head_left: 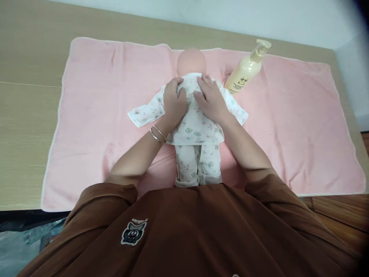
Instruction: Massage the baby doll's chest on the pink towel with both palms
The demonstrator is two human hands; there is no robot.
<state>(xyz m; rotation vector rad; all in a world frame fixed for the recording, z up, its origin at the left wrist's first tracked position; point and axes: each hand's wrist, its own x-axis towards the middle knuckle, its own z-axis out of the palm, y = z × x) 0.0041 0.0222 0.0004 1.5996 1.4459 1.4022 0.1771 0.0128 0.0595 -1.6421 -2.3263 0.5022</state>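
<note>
Two hands (175, 102) (211, 100) lay unclenched on a doll (193, 119), pink blanket (302, 115) and tabletop (29, 104) beneath, white wall (230, 17) at twelve o'clock.

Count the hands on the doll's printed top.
2: the left hand on the picture's left side of the top, the right hand on the side nearer the pump bottle. No other hand shows.

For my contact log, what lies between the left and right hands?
In the head view, the doll's white printed top lies between the left hand and the right hand.
</note>
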